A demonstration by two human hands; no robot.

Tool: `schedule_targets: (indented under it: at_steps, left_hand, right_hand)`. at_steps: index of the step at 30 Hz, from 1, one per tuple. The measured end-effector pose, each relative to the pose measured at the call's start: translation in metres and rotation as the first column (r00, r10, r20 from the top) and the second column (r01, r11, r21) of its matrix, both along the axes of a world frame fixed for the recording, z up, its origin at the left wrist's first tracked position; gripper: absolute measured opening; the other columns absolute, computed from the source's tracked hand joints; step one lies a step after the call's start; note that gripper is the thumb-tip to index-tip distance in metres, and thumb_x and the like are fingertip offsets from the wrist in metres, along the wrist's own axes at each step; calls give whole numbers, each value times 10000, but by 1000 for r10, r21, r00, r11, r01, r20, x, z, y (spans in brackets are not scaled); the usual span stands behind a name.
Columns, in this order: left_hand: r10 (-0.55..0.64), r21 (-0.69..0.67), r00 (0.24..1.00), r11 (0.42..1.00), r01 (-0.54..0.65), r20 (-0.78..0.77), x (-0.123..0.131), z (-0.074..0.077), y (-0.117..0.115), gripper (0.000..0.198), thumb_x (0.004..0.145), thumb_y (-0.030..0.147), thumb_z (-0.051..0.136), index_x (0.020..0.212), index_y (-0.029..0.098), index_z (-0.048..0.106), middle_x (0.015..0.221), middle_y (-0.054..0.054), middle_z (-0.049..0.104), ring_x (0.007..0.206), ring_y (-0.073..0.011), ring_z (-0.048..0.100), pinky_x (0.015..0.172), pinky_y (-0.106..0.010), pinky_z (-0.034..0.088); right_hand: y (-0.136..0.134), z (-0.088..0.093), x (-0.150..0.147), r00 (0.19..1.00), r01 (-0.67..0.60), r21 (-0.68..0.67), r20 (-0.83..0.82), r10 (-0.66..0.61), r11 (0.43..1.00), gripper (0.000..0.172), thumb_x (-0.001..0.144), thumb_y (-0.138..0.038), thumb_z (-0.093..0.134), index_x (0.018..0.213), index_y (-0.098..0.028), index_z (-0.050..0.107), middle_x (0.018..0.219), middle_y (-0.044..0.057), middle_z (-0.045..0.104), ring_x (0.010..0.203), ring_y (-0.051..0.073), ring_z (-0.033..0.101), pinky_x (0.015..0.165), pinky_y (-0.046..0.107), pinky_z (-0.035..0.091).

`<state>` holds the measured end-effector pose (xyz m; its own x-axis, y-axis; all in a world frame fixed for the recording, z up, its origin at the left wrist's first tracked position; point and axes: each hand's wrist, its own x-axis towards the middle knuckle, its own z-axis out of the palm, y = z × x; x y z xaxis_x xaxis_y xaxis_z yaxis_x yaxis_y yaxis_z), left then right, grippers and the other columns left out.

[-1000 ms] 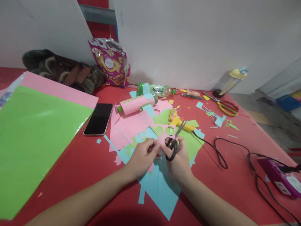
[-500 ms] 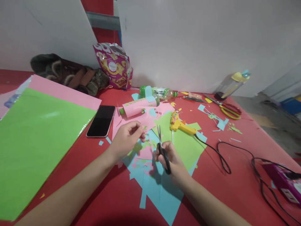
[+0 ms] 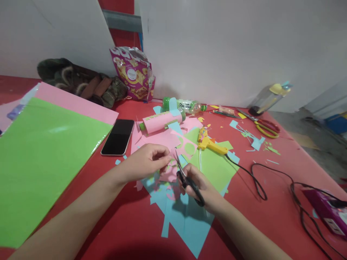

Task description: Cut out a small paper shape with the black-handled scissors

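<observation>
My left hand (image 3: 148, 160) is closed in a pinch on a pink paper piece (image 3: 182, 141) with round holes cut in it, held just above the red table (image 3: 103, 187). My right hand (image 3: 197, 182) is wrapped round the black scissors (image 3: 187, 178), whose blades point up and left at the edge of that pink piece. Under both hands lie blue paper scraps (image 3: 187, 220), pink offcuts and a green sheet (image 3: 214, 166).
A yellow glue gun (image 3: 207, 142) with a black cord (image 3: 257, 180) lies right of the hands. A phone (image 3: 118, 136), large green and pink sheets (image 3: 40, 151), a paper-wrapped bottle (image 3: 162, 121), red-handled scissors (image 3: 261, 124), a snack bag (image 3: 134, 74) and a purple power strip (image 3: 325, 209) stand around.
My left hand moved left, then took hold of the holed pink piece again. The scissors swung from pointing right to pointing up-left at the paper's edge.
</observation>
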<state>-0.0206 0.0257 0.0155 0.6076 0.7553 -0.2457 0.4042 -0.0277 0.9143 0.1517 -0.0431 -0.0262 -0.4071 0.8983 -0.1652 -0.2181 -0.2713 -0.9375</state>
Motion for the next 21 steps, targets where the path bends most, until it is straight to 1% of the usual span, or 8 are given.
schedule_targets:
  at_steps: [5, 11, 14, 18, 21]
  left_hand:
    - [-36, 31, 998, 999, 37, -43, 0, 2, -2, 237, 768, 261, 420, 554, 159, 427, 512, 36, 484, 489, -77, 471, 484, -175, 362]
    - [-74, 51, 994, 996, 79, -85, -2, 5, -1, 237, 772, 260, 419, 560, 155, 440, 513, 32, 501, 486, -68, 456, 477, -164, 347]
    - [-87, 40, 992, 995, 91, -97, -4, 7, 0, 243, 768, 250, 424, 546, 153, 438, 494, 38, 497, 466, -61, 446, 456, -156, 335]
    - [-135, 7, 985, 991, 137, -106, -8, 8, 3, 252, 764, 244, 428, 530, 150, 432, 485, 43, 483, 457, -57, 437, 445, -152, 325]
    - [-177, -9, 978, 984, 177, -110, -11, 8, 6, 240, 757, 240, 437, 535, 148, 434, 490, 46, 480, 463, -57, 444, 457, -152, 332]
  right_hand:
    - [0, 0, -1, 1000, 0, -2, -7, 0, 1000, 422, 592, -521, 644, 726, -212, 390, 652, -40, 385, 557, 94, 354, 522, 229, 310]
    - [0, -1, 1, 999, -11, 14, 33, 11, 1000, 417, 598, -535, 629, 714, -204, 404, 633, -41, 396, 539, 90, 363, 504, 229, 307]
    - [0, -1, 0, 1000, -23, -15, 18, 23, 1000, 420, 592, -529, 636, 701, -202, 395, 625, -50, 397, 515, 77, 375, 496, 221, 325]
    - [-1, -4, -1, 999, -25, -68, -26, 24, 997, 430, 564, -479, 682, 678, -198, 377, 615, -67, 406, 478, 48, 369, 472, 197, 326]
    - [-1, -8, -1, 999, -30, -107, -35, 27, 994, 414, 557, -386, 725, 670, -192, 377, 599, -74, 435, 455, 33, 375, 449, 177, 307]
